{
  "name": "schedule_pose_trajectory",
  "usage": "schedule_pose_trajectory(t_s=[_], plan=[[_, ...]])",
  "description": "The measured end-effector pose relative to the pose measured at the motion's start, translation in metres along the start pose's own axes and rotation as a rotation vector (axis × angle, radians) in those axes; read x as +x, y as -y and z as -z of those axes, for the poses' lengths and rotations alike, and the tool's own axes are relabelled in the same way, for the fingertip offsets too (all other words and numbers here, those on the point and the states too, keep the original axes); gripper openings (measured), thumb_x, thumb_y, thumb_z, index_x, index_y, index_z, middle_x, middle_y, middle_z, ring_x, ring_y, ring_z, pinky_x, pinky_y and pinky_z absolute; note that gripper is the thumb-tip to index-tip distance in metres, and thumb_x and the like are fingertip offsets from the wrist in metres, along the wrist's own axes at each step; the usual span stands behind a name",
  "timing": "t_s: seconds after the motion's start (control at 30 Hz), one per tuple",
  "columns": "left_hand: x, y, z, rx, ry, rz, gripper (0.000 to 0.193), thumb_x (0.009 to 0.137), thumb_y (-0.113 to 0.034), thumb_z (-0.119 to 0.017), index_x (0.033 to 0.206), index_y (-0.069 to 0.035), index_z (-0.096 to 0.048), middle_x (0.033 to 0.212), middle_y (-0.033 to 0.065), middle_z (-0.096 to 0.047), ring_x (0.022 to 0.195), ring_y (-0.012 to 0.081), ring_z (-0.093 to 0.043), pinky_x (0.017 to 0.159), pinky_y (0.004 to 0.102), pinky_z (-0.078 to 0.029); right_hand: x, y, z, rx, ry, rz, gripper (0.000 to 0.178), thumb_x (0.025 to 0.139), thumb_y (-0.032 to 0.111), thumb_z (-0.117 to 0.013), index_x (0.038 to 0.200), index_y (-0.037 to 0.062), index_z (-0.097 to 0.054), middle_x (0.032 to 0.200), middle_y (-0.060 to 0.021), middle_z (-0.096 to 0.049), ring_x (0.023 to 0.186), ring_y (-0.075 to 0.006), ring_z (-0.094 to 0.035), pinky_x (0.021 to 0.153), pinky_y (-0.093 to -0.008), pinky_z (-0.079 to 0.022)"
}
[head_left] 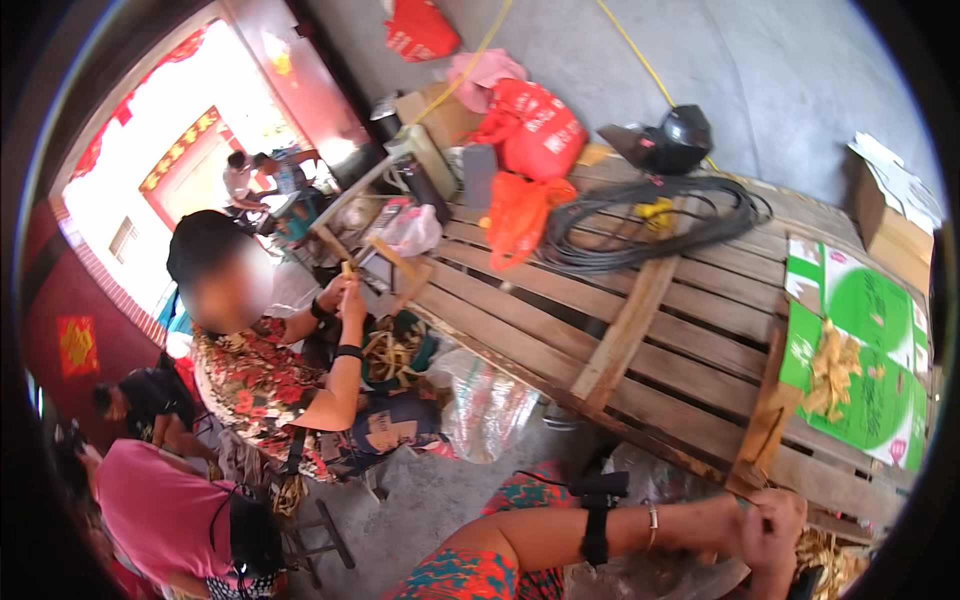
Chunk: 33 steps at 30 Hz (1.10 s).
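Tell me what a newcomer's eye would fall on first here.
Probably the bright green cardboard at the far right, with pale strips heaped on it. After that, likely the coil of dark cable on the slatted wooden platform, and the bulging red bag near the wall.

head-worn fisheye, looking down, wide view

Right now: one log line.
left hand, right hand: together, grasp unclear | nearest: wooden bar | table: yellowish strips on green cardboard, coiled cable

Grey wall (800,60) behind a slatted wooden table (632,335), grey floor (425,508), bright daylight in an open doorway (235,110).
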<state>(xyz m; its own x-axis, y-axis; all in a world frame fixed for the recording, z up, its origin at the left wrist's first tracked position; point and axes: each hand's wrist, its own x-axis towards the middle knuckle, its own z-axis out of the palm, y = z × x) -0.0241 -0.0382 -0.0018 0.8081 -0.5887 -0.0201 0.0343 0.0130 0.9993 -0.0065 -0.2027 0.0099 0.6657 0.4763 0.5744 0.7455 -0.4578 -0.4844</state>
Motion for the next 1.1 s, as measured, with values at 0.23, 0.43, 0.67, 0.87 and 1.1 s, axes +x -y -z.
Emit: schedule_pose_trajectory(t_s=[0.23,0.43,0.67,0.87,1.1], plan=[[-0.004,-0.028,0.022,0.194,-0.043,-0.354,0.017,0.086,-0.018,-0.06,0.079,-0.003,-0.059,0.074,0.0058,-0.057,0.068,0.0169,-0.052,0.059,0.0344,-0.044,-0.028,-0.042,0.011,0.574,-0.019,-0.704,0.006,0.091,0.008,-0.054,0.088,0.0055,-0.05,0.08,-0.002,-0.057,0.072,-0.0139,-0.056,0.068,-0.0296,-0.046],[-0.001,-0.024,0.031,0.895,-0.323,-0.755,0.015,0.07,-0.022,-0.063,0.069,-0.009,-0.055,0.079,0.006,-0.052,0.077,0.026,-0.053,0.075,0.0424,-0.045,-0.008,-0.002,-0.015,0.787,0.292,-0.721,0.012,0.086,0.013,-0.062,0.094,0.0048,-0.061,0.074,-0.0107,-0.06,0.059,-0.026,-0.057,0.057,-0.0361,-0.047],[-0.006,-0.024,0.04,0.778,-0.608,-0.486,0.027,0.075,-0.014,-0.064,0.101,-0.006,-0.065,0.113,0.0151,-0.061,0.104,0.035,-0.057,0.089,0.0438,-0.045,0.008,0.012,-0.021,1.052,-0.267,-0.881,0.012,0.09,0.006,-0.063,0.097,-0.0014,-0.068,0.088,-0.0055,-0.069,0.076,-0.0105,-0.063,0.069,-0.0243,-0.051],[-0.009,-0.024,0.046,1.066,-0.203,-0.163,0.03,0.077,-0.011,-0.065,0.106,-0.004,-0.064,0.123,0.0114,-0.06,0.121,0.0308,-0.053,0.094,0.0463,-0.04,0.01,0.012,-0.012,0.248,0.153,-0.463,0.022,0.094,0.02,-0.061,0.087,0.0003,-0.066,0.068,-0.0117,-0.061,0.059,-0.0177,-0.059,0.059,-0.0311,-0.048],[-0.006,-0.033,0.053,0.346,-0.28,-0.413,0.008,0.084,-0.003,-0.061,0.09,0.001,-0.066,0.111,0.0144,-0.063,0.11,0.0287,-0.06,0.095,0.0436,-0.046,0.015,0.006,-0.002,0.891,0.341,-0.91,0.043,0.099,0.04,-0.05,0.087,0.0009,-0.065,0.057,0.0007,-0.047,0.052,-0.0105,-0.042,0.05,-0.0267,-0.035]])
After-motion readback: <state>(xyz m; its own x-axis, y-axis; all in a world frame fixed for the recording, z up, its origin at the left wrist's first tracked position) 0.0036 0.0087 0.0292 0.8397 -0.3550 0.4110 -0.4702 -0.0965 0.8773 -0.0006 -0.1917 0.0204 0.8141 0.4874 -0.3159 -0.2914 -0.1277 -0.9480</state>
